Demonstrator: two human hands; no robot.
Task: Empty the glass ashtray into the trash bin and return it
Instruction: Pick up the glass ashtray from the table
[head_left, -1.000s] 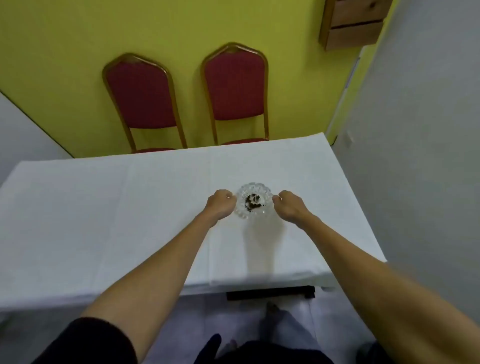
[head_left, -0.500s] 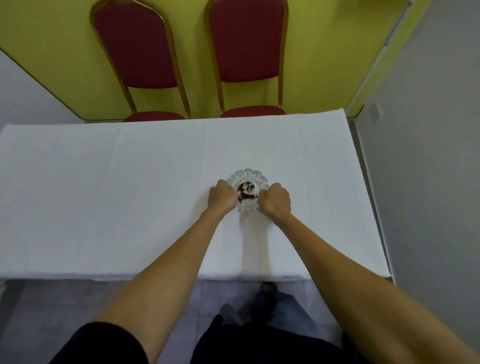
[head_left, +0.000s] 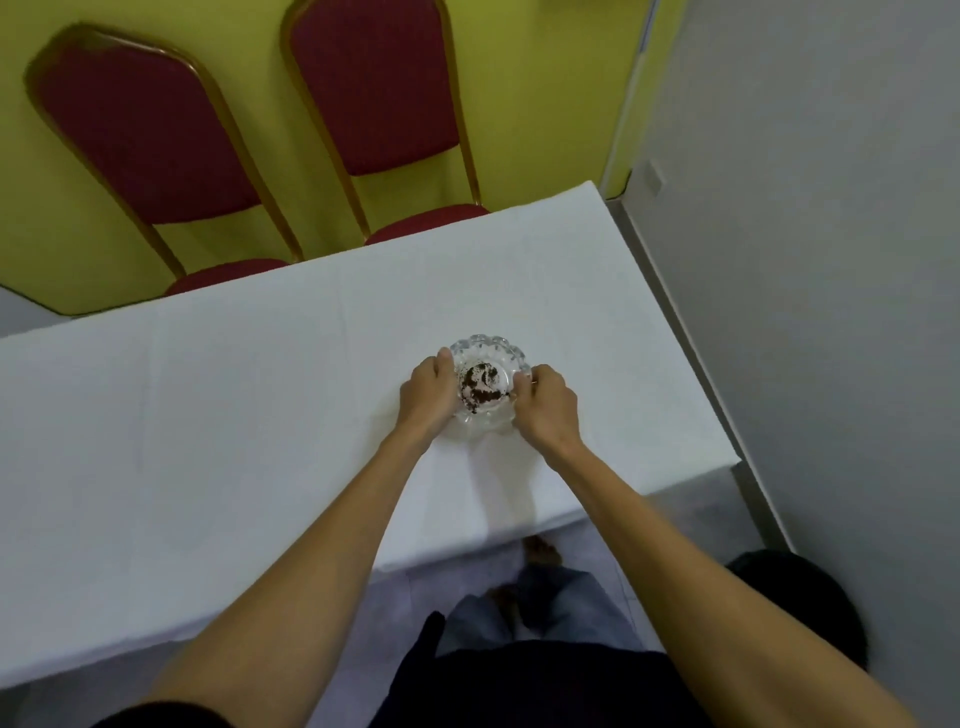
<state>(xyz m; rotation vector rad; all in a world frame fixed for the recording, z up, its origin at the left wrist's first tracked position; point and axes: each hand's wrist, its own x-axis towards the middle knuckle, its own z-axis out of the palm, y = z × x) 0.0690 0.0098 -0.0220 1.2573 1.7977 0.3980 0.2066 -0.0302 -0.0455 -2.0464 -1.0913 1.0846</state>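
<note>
Both hands clasp the glass ashtray (head_left: 488, 384) on the table (head_left: 234, 415): left hand (head_left: 430, 391) and right hand (head_left: 548, 404) grip opposite scalloped edges. It looks heavy, slick and breakable, so keep it level.

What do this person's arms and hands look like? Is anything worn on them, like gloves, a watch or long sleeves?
Both hands are bare: the left hand and the right hand show no gloves, and no rings show from this side. The forearms are uncovered, with no watch or band at either wrist. A dark sleeve ends near the left elbow; the right arm is bare as far as the picture shows.
</note>
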